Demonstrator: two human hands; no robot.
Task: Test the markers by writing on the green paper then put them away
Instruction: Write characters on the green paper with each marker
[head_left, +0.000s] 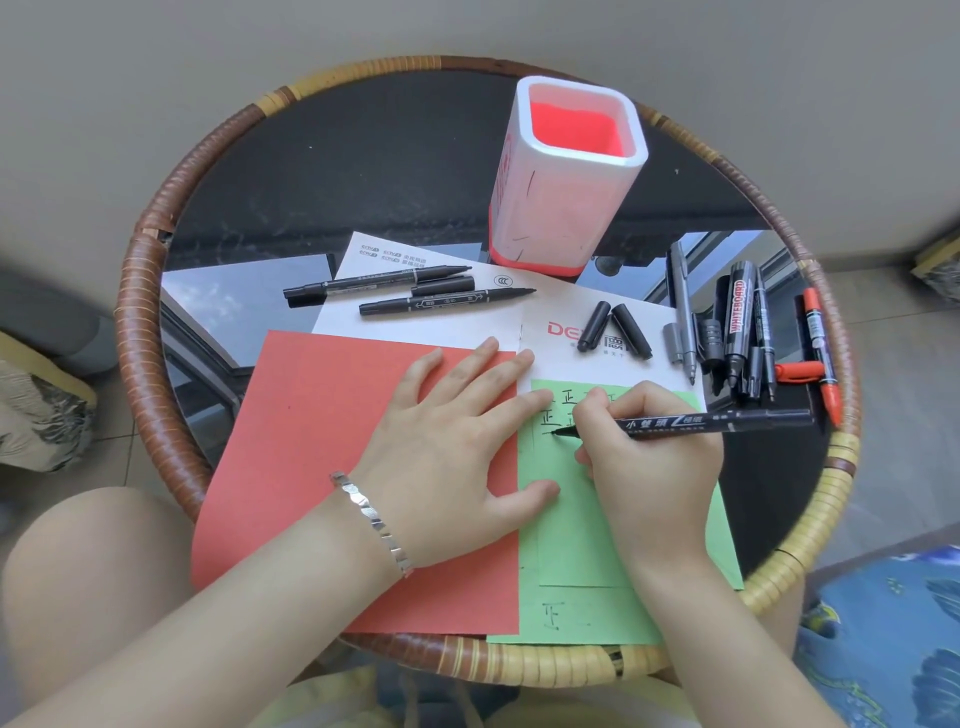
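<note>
My right hand (652, 457) grips a black marker (717, 420), its tip touching the green paper (576, 551) beside several written characters. My left hand (457, 452) lies flat with fingers spread, pressing on the red paper (311, 457) and the green paper's left edge. A white pen holder (566, 176) with a red inside stands at the back. Two uncapped black markers (410, 293) lie on a white sheet (457, 322). A bunch of markers (743, 322), one labelled whiteboard, lies at the right beside a red marker (821, 353). Two black caps (615, 327) lie near the middle.
All of this sits on a round dark glass table with a woven rattan rim (145, 291). A loose red cap (797, 372) lies by the red marker. My knees are under the near edge. Blue patterned fabric (883, 634) is at lower right.
</note>
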